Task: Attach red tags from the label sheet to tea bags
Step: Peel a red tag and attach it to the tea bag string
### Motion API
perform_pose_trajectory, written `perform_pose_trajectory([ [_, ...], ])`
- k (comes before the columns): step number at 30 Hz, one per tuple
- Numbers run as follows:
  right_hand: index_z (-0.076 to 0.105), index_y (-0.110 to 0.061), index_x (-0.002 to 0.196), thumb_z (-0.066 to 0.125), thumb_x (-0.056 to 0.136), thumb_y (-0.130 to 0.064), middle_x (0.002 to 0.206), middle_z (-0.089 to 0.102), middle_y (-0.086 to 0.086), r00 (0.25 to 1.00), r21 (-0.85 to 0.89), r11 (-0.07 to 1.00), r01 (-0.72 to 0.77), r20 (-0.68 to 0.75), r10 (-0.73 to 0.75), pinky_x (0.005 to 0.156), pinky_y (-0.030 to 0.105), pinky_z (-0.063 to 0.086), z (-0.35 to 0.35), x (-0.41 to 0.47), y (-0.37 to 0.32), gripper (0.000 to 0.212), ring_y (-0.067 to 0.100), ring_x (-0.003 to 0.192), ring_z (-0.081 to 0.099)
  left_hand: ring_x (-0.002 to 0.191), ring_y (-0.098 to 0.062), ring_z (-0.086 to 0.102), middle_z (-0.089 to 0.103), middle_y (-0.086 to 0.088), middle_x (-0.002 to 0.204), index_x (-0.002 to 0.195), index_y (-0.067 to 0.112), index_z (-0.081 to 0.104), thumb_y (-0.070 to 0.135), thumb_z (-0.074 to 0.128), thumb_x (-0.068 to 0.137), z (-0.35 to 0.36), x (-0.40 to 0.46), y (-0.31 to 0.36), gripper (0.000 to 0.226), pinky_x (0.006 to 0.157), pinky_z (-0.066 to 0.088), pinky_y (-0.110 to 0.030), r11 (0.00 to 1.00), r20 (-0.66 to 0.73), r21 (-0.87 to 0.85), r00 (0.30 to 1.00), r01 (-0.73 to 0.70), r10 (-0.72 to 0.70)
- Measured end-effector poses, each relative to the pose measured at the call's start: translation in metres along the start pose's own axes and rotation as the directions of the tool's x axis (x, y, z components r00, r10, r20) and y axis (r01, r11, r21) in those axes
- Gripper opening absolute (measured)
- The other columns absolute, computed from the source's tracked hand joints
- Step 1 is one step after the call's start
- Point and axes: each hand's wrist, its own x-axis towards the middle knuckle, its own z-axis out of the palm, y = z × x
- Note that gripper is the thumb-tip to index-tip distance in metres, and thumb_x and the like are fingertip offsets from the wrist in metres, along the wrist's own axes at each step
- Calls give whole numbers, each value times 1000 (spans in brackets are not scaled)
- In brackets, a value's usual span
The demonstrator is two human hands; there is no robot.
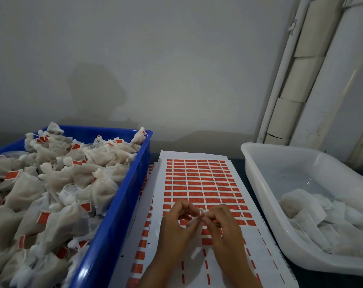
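My left hand [177, 222] and my right hand [223, 224] meet over the near part of the label sheet [199, 183], fingertips curled in toward each other. Between them I pinch a thin white string end [201, 214] — small and pale, and too blurred to say whether a red tag is already folded round it. A touch of red shows under my right fingers, though I cannot tell if that is a peeled tag or just the sheet beneath.

I judge this to be the joining step: string in both hands, tag about to be pressed shut on it. The bag at the other end of the string is not clearly visible.

The blue crate [122, 225] on my left is heaped with tea bags [58, 183] that carry red tags, so that looks like the finished pile. The white tub [257, 163] on my right holds plain white bags [321, 221] with no red on them — my supply, I take it.

Next I need to squeeze the tag flat around the string with both sticky halves lined up, then drop the bag left. The nearest rows of the sheet are already stripped to slivers, so fresh tags lie further up.
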Motion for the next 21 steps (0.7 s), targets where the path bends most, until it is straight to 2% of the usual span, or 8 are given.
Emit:
perform_pose_trajectory([
  [3,53,-28,86,59,85,-16,87,47,-26,999,27,1000,13,-41,-11,73,4,39,0,0,-1,14,7,78,56,87,-2,62,64,25,85,80,28,59,21,74,75,0,0,0,17,70,50,-8,999,23,20,999,-27,26],
  [7,51,-33,82,59,83,-19,87,51,-24,995,56,998,42,-88,-37,71,5,40,0,0,-2,15,9,79,58,88,-1,61,63,25,85,80,28,58,24,75,74,0,-1,-2,18,70,49,-7,998,31,48,999,-34,33],
  [12,49,-36,79,62,82,-15,88,50,-24,990,66,995,75,-123,-66,70,3,40,1,-1,-2,25,8,78,58,88,0,61,63,26,85,81,29,57,23,74,75,1,0,-2,19,70,50,-7,998,30,60,999,-23,22],
  [15,51,-36,79,57,81,-27,89,54,-20,992,132,988,82,-108,-68,72,4,44,1,0,-3,11,9,82,59,85,-2,62,64,25,84,83,27,57,21,74,76,1,-1,-1,19,71,52,-11,1000,30,22,1000,3,-3],
  [16,53,-34,81,54,80,-31,90,55,-19,994,158,985,71,-99,-55,74,7,46,1,0,-3,3,9,84,59,85,-3,62,64,24,84,83,27,57,21,74,76,1,-2,-1,19,71,52,-12,1000,32,5,999,15,-15],
  [17,55,-31,86,53,82,-34,93,57,-17,996,191,980,48,-86,-32,77,11,48,1,0,-2,6,9,86,59,84,-3,63,64,23,84,84,26,57,21,74,76,1,-2,-1,19,71,53,-13,1000,37,-10,999,27,-27],
  [19,55,-27,100,45,87,-44,103,59,-16,997,291,955,-48,-41,63,83,17,50,0,0,-2,24,8,91,61,84,-3,63,64,22,83,85,25,57,22,73,76,1,-2,0,19,72,53,-14,998,51,-31,997,52,-50],
  [21,50,-31,109,35,86,-53,112,54,-24,993,368,922,-119,21,120,80,12,49,-1,1,-3,35,4,97,60,84,-3,63,65,22,83,88,25,57,21,72,78,0,-2,0,18,72,53,-14,996,63,-47,996,70,-67],
])
